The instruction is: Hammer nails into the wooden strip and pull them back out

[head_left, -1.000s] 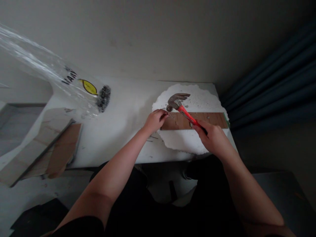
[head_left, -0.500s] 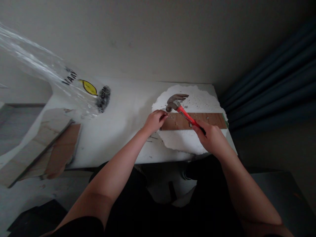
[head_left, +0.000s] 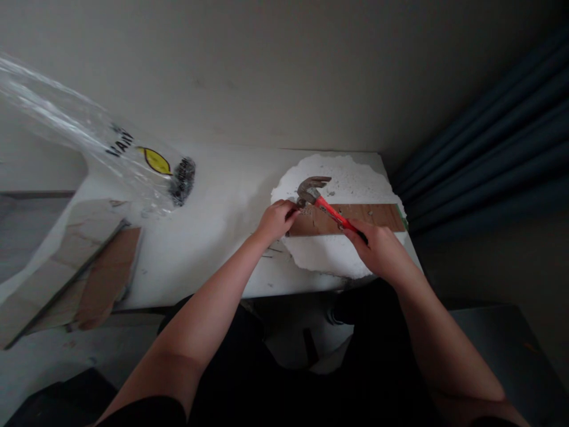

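My right hand [head_left: 377,243] is wrapped round the handle of a claw hammer [head_left: 333,213] with a red grip. The hammer's metal head is over the left end of a brown wood-grain strip [head_left: 355,219], close to my left fingertips. My left hand [head_left: 276,220] has its fingers pinched together at the strip's left end; whatever is between them is too small to make out. Little holes or specks show on the strip near those fingers. Under the strip lies a ragged-edged white slab [head_left: 329,255] with crumbs on it.
The white table [head_left: 213,237] stands against a wall. A few thin nails [head_left: 272,252] lie left of the slab. Broken tile-like boards [head_left: 109,273] overhang the table's left side. Clear plastic wrap [head_left: 128,160] is behind them. A dark curtain [head_left: 489,142] hangs at the right.
The hammer head has come down slightly to the left, nearer my left fingertips. My left hand keeps its pinch at the strip's end. The view has shifted a little.
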The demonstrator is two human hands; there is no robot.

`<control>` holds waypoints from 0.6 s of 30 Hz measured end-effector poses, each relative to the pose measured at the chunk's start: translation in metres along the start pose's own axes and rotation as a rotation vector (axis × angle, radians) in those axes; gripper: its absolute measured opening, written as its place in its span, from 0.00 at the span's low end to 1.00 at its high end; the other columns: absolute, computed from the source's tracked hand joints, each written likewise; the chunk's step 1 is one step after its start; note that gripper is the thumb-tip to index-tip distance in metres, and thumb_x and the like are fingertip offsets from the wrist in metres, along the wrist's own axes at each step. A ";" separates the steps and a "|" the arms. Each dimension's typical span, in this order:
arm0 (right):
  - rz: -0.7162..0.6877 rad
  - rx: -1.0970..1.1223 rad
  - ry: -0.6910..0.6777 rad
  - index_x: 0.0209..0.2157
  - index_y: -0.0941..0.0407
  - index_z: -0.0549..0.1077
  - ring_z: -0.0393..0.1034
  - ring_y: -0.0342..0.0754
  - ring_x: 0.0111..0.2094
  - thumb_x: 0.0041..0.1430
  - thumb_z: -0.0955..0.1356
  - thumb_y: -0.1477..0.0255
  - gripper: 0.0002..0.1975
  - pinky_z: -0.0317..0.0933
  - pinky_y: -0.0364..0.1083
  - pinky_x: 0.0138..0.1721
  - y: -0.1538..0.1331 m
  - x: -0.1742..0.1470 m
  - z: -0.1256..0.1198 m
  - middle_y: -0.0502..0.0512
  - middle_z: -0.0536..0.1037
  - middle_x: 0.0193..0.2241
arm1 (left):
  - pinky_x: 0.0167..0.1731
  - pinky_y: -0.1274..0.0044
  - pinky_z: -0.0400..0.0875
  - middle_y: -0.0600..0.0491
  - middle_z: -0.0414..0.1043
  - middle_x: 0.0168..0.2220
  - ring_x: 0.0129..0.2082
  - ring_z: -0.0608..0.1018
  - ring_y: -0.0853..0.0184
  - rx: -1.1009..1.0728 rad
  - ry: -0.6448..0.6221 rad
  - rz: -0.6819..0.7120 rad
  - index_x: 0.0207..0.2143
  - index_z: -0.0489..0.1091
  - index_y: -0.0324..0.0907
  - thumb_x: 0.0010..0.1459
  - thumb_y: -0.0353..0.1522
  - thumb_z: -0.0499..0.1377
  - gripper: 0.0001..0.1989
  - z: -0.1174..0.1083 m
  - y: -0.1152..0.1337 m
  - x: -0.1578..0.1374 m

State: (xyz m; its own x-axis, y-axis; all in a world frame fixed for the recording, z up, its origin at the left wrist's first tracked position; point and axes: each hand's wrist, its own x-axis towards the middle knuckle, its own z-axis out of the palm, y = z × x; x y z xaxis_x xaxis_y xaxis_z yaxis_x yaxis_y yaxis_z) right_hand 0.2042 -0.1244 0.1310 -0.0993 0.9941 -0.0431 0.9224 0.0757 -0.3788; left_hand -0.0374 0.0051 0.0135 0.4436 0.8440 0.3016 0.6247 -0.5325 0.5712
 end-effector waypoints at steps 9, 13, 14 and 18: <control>-0.020 0.154 0.098 0.50 0.57 0.75 0.76 0.54 0.37 0.66 0.64 0.62 0.17 0.65 0.49 0.38 0.011 0.005 -0.001 0.60 0.82 0.38 | 0.43 0.69 0.72 0.48 0.76 0.36 0.39 0.76 0.61 -0.047 0.019 0.017 0.38 0.74 0.41 0.63 0.34 0.56 0.08 0.001 0.000 -0.001; -0.062 0.196 0.169 0.45 0.57 0.73 0.74 0.52 0.34 0.64 0.65 0.66 0.12 0.64 0.48 0.36 0.025 -0.001 -0.001 0.58 0.79 0.33 | 0.43 0.70 0.72 0.49 0.76 0.34 0.38 0.76 0.61 -0.058 0.026 0.015 0.37 0.74 0.42 0.62 0.33 0.57 0.07 0.001 0.001 0.000; -0.065 0.218 0.179 0.45 0.57 0.72 0.74 0.52 0.34 0.64 0.65 0.65 0.13 0.64 0.48 0.36 0.027 -0.004 -0.001 0.58 0.79 0.33 | 0.43 0.70 0.71 0.49 0.76 0.34 0.38 0.76 0.62 -0.065 0.023 0.017 0.37 0.74 0.42 0.62 0.33 0.57 0.07 0.001 0.002 0.000; 0.052 0.479 0.025 0.44 0.55 0.67 0.70 0.46 0.24 0.67 0.63 0.57 0.15 0.64 0.45 0.28 0.035 -0.017 0.005 0.48 0.73 0.25 | 0.42 0.71 0.71 0.50 0.76 0.34 0.37 0.76 0.63 -0.090 0.008 0.042 0.37 0.74 0.41 0.63 0.34 0.58 0.07 -0.002 0.004 0.000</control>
State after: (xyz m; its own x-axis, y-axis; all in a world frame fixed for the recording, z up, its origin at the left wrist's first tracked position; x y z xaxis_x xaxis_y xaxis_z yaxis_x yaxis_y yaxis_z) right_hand 0.2363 -0.1388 0.1143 -0.0435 0.9976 -0.0531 0.6497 -0.0121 -0.7601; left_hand -0.0362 0.0028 0.0168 0.4625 0.8219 0.3326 0.5451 -0.5595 0.6244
